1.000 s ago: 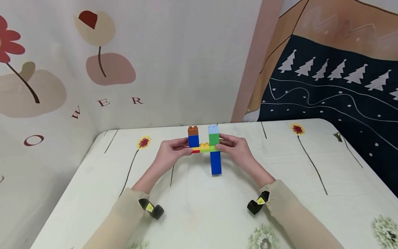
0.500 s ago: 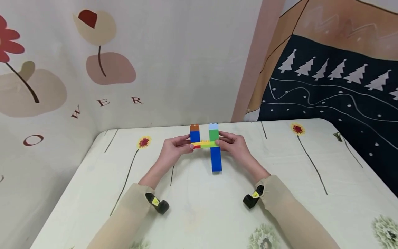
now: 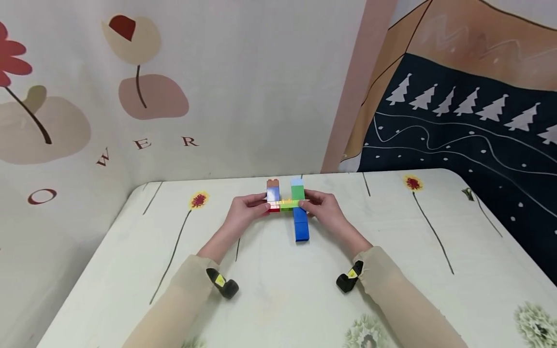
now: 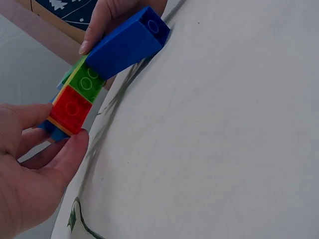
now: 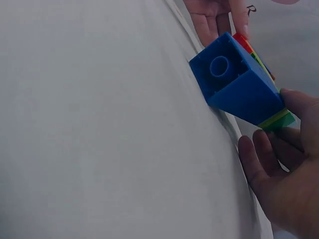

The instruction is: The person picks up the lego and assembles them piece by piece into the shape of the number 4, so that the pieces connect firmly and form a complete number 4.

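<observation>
Both hands hold up one joined toy-brick build [image 3: 287, 205]. At its left end the left hand [image 3: 244, 212] pinches a red brick [image 4: 72, 108] between thumb and fingers, below a blue brick topped with a brown one [image 3: 272, 183]. A yellow and lime row links this end to a right column with a green brick [image 3: 298, 192] and a light blue top. Below that column hang blue bricks [image 3: 300, 224], their hollow underside showing in the right wrist view. My right hand [image 3: 328, 211] grips the right column near the lime layer, thumb in front. Some right fingers are hidden behind the bricks.
A white cloth with printed flowers covers the table [image 3: 270, 290]. Behind it hangs a pale curtain [image 3: 252, 96] with flower prints. A dark printed cloth [image 3: 461, 130] with white trees hangs at the right.
The build rose slightly in view, then came down a little and tilted, so its lower blue bricks look different. Both hands keep their hold. The head view has shifted slightly.
</observation>
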### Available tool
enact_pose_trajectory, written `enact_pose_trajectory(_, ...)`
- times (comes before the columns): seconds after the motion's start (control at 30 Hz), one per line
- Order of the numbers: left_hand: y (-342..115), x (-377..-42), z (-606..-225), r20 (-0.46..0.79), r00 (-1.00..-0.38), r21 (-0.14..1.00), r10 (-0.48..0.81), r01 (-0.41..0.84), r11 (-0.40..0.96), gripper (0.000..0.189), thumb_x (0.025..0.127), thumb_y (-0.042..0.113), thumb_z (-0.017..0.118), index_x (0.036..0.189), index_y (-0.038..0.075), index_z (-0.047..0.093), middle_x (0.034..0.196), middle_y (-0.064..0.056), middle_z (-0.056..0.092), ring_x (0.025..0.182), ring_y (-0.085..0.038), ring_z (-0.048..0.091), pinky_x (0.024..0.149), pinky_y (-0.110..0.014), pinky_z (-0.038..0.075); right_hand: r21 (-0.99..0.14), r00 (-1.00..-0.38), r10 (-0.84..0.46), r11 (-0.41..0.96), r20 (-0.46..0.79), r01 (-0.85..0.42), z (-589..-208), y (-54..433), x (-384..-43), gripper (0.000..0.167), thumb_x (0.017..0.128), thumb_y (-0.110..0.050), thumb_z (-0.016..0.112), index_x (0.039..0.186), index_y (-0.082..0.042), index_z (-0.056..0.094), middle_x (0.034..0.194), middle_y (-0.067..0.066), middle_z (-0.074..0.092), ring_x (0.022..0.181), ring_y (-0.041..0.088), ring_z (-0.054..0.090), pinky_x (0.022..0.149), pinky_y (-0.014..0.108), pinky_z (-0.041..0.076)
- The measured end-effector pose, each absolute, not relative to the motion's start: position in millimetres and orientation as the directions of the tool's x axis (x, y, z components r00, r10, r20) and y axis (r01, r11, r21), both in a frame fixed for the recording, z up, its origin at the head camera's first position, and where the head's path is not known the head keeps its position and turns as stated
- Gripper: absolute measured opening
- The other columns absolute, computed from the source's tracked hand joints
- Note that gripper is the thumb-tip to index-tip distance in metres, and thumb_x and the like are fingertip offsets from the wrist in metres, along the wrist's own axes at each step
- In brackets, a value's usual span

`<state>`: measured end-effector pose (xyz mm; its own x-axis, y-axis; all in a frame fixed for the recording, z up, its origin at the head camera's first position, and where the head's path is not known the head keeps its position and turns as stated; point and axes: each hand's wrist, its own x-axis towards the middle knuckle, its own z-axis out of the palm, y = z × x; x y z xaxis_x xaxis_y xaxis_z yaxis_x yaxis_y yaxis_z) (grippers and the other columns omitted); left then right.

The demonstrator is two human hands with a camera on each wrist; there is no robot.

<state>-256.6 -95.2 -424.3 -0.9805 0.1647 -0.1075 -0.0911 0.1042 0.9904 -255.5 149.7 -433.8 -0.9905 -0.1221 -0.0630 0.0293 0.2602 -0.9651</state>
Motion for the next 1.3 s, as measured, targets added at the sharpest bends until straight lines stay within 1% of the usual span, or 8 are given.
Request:
enact_pose_trajectory(0.13,-94.3,-257.7,-424.9,-0.153,-0.978,0.979,0.138,-0.132,0.155,0.045,0.098,0.005,0.069,0.141,-0.002,0.059,0.132,-0.023,0.064,0.105,-0.027,0.07,0.087,-0.033,0.059,-0.943,-0.99,-0.131,0.332,-0.043,-0.003,-433.7,148.4,-254.9,0.054,0.098,-0.018,0.07,0.147,-0.001,0.054,0.122,0.02,0.066,0.093,0.022,0.065,0.071,0.026,0.052)
enact_pose_trajectory(0.33,-92.6,-259.0,-427.0,-0.185,-0.975,0.965,0.122,-0.156,0.212,0.045,0.099,0.01,0.069,0.142,0.001,0.06,0.129,-0.02,0.065,0.092,-0.021,0.07,0.081,-0.026,0.059,-0.913,-0.986,-0.15,0.408,-0.066,-0.001,-433.1,148.3,-255.6,0.056,0.1,-0.022,0.068,0.149,-0.001,0.051,0.138,0.02,0.057,0.106,0.028,0.06,0.075,0.027,0.053)
enact_pose_trajectory(0.43,-91.6,-259.8,-429.5,-0.187,-0.975,0.957,0.118,-0.154,0.245,0.046,0.099,0.012,0.069,0.143,0.002,0.06,0.127,-0.019,0.066,0.085,-0.018,0.067,0.077,-0.023,0.058,-0.906,-0.985,-0.157,0.423,-0.067,-0.006,-434.7,149.0,-256.7,0.056,0.101,-0.023,0.068,0.15,-0.001,0.05,0.136,0.019,0.06,0.107,0.027,0.059,0.075,0.028,0.053)
enact_pose_trajectory(0.53,-90.3,-260.6,-430.6,-0.192,-0.976,0.948,0.108,-0.155,0.279,0.046,0.099,0.014,0.07,0.143,0.003,0.059,0.126,-0.018,0.067,0.084,-0.018,0.067,0.076,-0.022,0.058,-0.903,-0.988,-0.149,0.429,-0.043,-0.026,-436.4,148.5,-257.3,0.055,0.101,-0.022,0.068,0.148,0.001,0.052,0.133,0.019,0.064,0.114,0.029,0.059,0.085,0.032,0.055)
enact_pose_trajectory(0.67,-89.4,-260.4,-431.2,-0.192,-0.976,0.94,0.099,-0.154,0.304,0.047,0.1,0.015,0.069,0.144,0.003,0.059,0.125,-0.017,0.067,0.082,-0.018,0.066,0.075,-0.021,0.057,-0.895,-0.993,-0.116,0.444,-0.016,-0.037,-438.0,147.0,-257.6,0.052,0.099,-0.02,0.071,0.143,0.001,0.057,0.127,0.018,0.067,0.116,0.031,0.06,0.095,0.039,0.054)
enact_pose_trajectory(0.83,-89.0,-258.7,-432.1,-0.189,-0.977,0.935,0.102,-0.147,0.322,0.047,0.1,0.016,0.069,0.144,0.003,0.058,0.123,-0.016,0.067,0.082,-0.019,0.066,0.075,-0.022,0.057,-0.884,-0.994,-0.105,0.466,-0.017,-0.034,-439.2,146.7,-257.6,0.05,0.098,-0.019,0.072,0.141,0.002,0.059,0.123,0.017,0.068,0.113,0.03,0.06,0.095,0.04,0.054)
enact_pose_trajectory(1.07,-88.4,-257.9,-433.6,-0.181,-0.976,0.93,0.117,-0.131,0.343,0.047,0.1,0.016,0.069,0.144,0.001,0.058,0.12,-0.016,0.068,0.08,-0.018,0.064,0.075,-0.022,0.056,-0.874,-0.992,-0.115,0.485,-0.06,-0.004,-436.8,146.4,-257.3,0.051,0.098,-0.02,0.071,0.143,0.002,0.057,0.126,0.018,0.067,0.116,0.03,0.06,0.097,0.04,0.054)
enact_pose_trajectory(1.3,-92.5,-258.9,-435.7,-0.18,-0.976,0.952,0.122,-0.141,0.273,0.046,0.1,0.011,0.068,0.144,0.001,0.058,0.12,-0.017,0.066,0.085,-0.019,0.067,0.077,-0.024,0.058,-0.868,-0.986,-0.139,0.496,-0.097,0.016,-434.9,147.9,-256.2,0.055,0.1,-0.022,0.068,0.148,0.0,0.052,0.134,0.018,0.063,0.122,0.03,0.058,0.099,0.04,0.053)
